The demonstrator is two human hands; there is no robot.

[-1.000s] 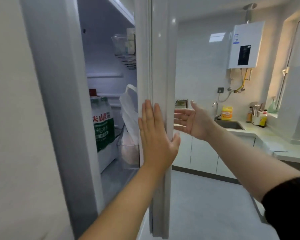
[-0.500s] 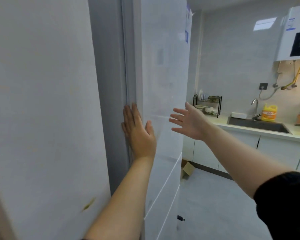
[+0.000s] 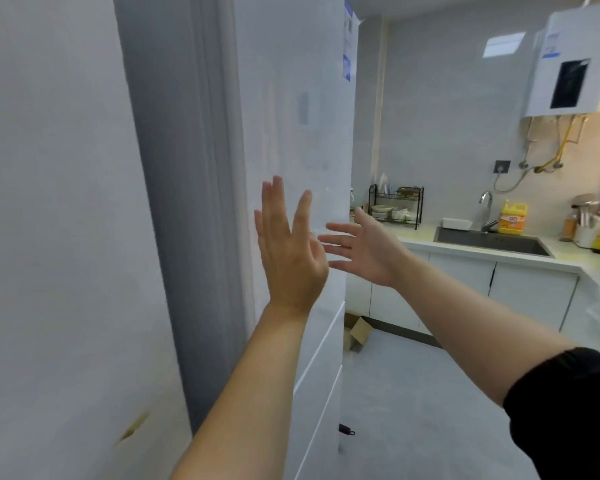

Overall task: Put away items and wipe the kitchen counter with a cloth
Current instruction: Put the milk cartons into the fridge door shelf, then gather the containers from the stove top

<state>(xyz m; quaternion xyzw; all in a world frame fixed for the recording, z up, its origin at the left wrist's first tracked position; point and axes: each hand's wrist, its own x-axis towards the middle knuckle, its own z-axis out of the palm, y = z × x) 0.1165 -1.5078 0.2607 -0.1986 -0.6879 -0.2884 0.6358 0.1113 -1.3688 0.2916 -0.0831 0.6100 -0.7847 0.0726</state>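
Shut now, the tall white fridge door (image 3: 291, 133), centre frame! Left hand (image 3: 290, 251) and right hand (image 3: 364, 251) hover, fingers (image 3: 278, 202) spread, holding nothing. Putting-away looks finished; the pale table (image 3: 568, 258) at right awaits wiping.

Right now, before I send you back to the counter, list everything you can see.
fridge: one, white, centre-left, doors shut
counter: one, pale, along the far wall
dish rack: one, black, on the counter beside the fridge
sink: one, dark, set in the counter
tap: one, chrome, behind the sink
detergent bottle: one, yellow, right of the tap
water heater: one, white, on the wall, upper right
cardboard box: one, brown, on the floor by the fridge
left hand: one, fingers straight, raised before the fridge door
right hand: one, spread, beside the left hand, empty
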